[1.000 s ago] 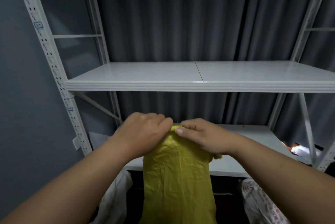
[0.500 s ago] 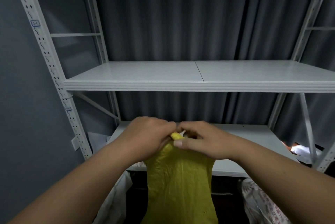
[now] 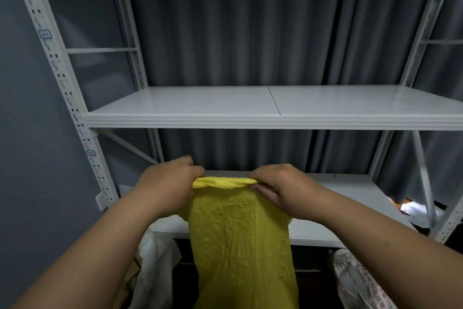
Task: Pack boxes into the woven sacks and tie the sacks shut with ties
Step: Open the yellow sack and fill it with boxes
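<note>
Yellow sack (image 3: 240, 241): It hung in the near middle of the view, in front of the lower shelf (image 3: 350, 191), held up by its top edge.
Top edge of the sack: It was rolled or folded into a thick band and was stretched flat between the two hands.
How it would feel: The sack looked thin, soft and crinkly, with many creases. It looked light, and I could not tell if any boxes were inside. The woven cloth looked a bit slippery.
Where to hold it: The folded top band looked like the best place, because it was thicker there and fingers would slip less.
Left hand (image 3: 167, 186): It gripped the left end of the top band, with fingers curled over the far side.
Right hand (image 3: 280, 188): It pinched the right end of the band, thumb near and fingers far.
Tie: None could be seen, so the sack was not tied yet.
Upper shelf (image 3: 250, 108): It was farther away and higher, part of a white metal rack.
White sack (image 3: 155, 258): It sat low on the left, just beside the yellow one.
Printed sack (image 3: 360, 281): It sat low on the right.
Curtain (image 3: 250, 33): It was dark grey and hung behind the rack.
</note>
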